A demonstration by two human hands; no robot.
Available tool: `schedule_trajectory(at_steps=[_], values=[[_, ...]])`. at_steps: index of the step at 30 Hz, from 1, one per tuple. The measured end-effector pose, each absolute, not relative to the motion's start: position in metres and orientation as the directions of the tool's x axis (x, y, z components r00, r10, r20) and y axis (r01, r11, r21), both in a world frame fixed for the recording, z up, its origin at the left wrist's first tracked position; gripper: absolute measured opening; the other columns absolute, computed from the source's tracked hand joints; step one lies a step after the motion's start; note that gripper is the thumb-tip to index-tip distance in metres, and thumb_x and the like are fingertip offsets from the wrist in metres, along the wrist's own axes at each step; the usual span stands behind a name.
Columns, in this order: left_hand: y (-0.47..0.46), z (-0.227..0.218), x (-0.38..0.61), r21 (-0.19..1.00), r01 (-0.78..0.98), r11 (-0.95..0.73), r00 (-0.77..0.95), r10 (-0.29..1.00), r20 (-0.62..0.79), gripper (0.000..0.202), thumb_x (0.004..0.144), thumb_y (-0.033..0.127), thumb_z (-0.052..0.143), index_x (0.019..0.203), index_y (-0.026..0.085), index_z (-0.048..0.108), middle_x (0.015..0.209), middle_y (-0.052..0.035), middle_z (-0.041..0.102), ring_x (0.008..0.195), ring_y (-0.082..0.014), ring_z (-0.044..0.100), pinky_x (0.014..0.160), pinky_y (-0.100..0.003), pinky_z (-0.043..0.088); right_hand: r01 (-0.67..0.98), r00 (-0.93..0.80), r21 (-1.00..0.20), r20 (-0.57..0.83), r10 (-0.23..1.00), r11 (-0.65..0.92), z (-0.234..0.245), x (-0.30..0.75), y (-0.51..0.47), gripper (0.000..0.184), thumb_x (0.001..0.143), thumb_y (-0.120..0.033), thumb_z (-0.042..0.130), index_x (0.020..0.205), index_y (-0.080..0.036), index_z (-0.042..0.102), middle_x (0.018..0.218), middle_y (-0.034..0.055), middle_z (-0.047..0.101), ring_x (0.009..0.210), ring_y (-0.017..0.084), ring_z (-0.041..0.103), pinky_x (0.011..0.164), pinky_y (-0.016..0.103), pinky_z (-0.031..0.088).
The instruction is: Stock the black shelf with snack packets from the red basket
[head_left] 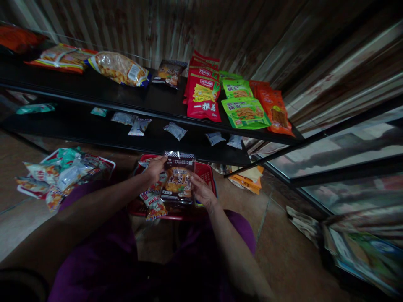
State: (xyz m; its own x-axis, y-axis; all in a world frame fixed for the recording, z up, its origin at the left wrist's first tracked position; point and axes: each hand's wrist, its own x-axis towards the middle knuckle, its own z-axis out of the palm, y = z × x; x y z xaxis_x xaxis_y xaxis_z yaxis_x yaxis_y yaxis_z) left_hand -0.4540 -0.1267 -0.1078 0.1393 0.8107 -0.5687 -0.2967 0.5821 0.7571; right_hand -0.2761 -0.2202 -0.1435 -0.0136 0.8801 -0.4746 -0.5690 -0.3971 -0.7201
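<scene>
Between my two hands is a dark brown bag of potato chips (178, 180) with a checkered top edge, held upright with its printed front towards me. My left hand (155, 168) pinches its upper left edge. At its right side, my right hand (201, 189) grips the edge with thumb and fingers. Below the bag stands a red plastic basket (206, 172) with small snack packets (155, 206) in its left part; the bag hides much of its inside. A similar brown bag (169, 73) lies on the upper shelf.
A black two-tier shelf (126, 98) spans the front. On top are red bags (204, 96), green bags (245, 112), orange bags (277, 111) and noodle-like packs (61, 56). Small packets (175, 131) lie below. A second filled basket (108, 164) sits at left; papers (362, 260) at right.
</scene>
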Motion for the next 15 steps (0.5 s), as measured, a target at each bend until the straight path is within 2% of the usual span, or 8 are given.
schedule_trajectory(at_steps=[6, 15], values=[[-0.1197, -0.1045, -0.4570, 0.784, -0.310, 0.538, 0.136, 0.841, -0.523, 0.011, 0.081, 0.025, 0.060, 0.077, 0.015, 0.061, 0.068, -0.0002, 0.064, 0.058, -0.0093, 0.056, 0.061, -0.022, 0.043, -0.604, 0.000, -0.699, -0.482, 0.876, -0.384, -0.1455, -0.2762, -0.2207, 0.035, 0.063, -0.020, 0.079, 0.094, -0.021, 0.066, 0.082, -0.0014, 0.073, 0.070, 0.012, 0.068, 0.064, 0.021, 0.055], [-0.1178, -0.1042, -0.4579, 0.802, -0.334, 0.495, 0.130, 0.867, -0.481, 0.013, 0.075, 0.027, 0.066, 0.072, 0.015, 0.062, 0.066, 0.0000, 0.063, 0.057, -0.0100, 0.056, 0.060, -0.023, 0.044, -0.616, 0.029, -0.669, -0.547, 0.837, -0.416, -0.1508, -0.2731, -0.2194, 0.032, 0.065, -0.017, 0.078, 0.094, -0.024, 0.067, 0.076, -0.0050, 0.072, 0.061, 0.008, 0.065, 0.056, 0.018, 0.053]])
